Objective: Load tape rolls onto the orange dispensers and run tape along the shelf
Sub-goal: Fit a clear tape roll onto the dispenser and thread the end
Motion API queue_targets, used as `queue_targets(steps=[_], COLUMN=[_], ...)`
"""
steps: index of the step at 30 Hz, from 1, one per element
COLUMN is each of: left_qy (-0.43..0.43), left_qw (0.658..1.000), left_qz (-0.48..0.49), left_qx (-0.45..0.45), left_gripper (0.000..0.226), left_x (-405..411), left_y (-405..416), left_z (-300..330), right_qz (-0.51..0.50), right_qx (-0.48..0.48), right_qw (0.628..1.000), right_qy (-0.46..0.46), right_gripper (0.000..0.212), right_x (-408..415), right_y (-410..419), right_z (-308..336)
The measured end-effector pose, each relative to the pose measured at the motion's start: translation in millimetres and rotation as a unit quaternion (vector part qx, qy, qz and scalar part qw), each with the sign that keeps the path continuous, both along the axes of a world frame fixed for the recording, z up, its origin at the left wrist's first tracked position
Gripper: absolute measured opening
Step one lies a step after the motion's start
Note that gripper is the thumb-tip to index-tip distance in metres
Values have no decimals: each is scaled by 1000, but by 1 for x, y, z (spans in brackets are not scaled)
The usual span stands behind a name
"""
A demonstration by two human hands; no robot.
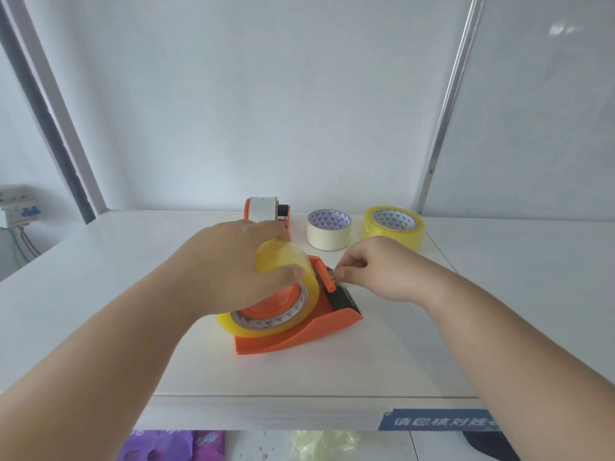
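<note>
An orange tape dispenser point(299, 331) lies on the white shelf point(100, 294) in front of me, with a yellow clear tape roll point(286, 261) mounted on its hub. My left hand point(233, 261) grips this roll from above, thumb across its face. My right hand point(376, 267) pinches something small at the dispenser's roller beside the serrated blade point(349, 296); whether it is the tape end I cannot tell. A second orange dispenser point(266, 211), loaded with a whitish roll, stands behind my left hand.
A cream masking tape roll point(328, 232) and a thick yellow clear roll point(392, 227) lie flat at the back right. A blue label point(439, 420) sticks to the shelf's front edge. Purple and yellowish bags lie below. A breaker box point(16, 204) hangs at the left.
</note>
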State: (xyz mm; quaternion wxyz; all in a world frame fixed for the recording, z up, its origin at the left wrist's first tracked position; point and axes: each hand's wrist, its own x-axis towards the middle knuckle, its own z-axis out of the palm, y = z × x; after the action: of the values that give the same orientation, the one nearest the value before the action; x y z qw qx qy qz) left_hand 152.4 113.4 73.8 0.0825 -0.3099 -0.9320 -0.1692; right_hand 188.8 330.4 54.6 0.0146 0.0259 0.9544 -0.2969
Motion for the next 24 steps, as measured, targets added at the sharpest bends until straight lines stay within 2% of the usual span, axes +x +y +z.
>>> queue_targets(steps=[3, 11, 17, 21, 24], left_qy=[2, -5, -11, -14, -22], left_qw=[1000, 999, 1000, 1000, 1000], left_qz=[0, 6, -1, 8, 9], left_qx=[-13, -53, -14, -16, -16], left_gripper=[52, 55, 78, 57, 51], left_x=[1, -1, -3, -3, -5], left_y=[0, -2, -14, -20, -23], left_z=[1, 3, 2, 6, 5], right_qz=[4, 13, 7, -1, -15], right_qx=[45, 62, 116, 105, 81], right_qw=[999, 998, 992, 993, 996], right_qy=[-1, -24, -48, -56, -31], right_gripper=[16, 14, 15, 22, 23], right_x=[-1, -6, -6, -8, -12], right_y=[2, 18, 36, 41, 36], right_z=[1, 6, 13, 8, 2])
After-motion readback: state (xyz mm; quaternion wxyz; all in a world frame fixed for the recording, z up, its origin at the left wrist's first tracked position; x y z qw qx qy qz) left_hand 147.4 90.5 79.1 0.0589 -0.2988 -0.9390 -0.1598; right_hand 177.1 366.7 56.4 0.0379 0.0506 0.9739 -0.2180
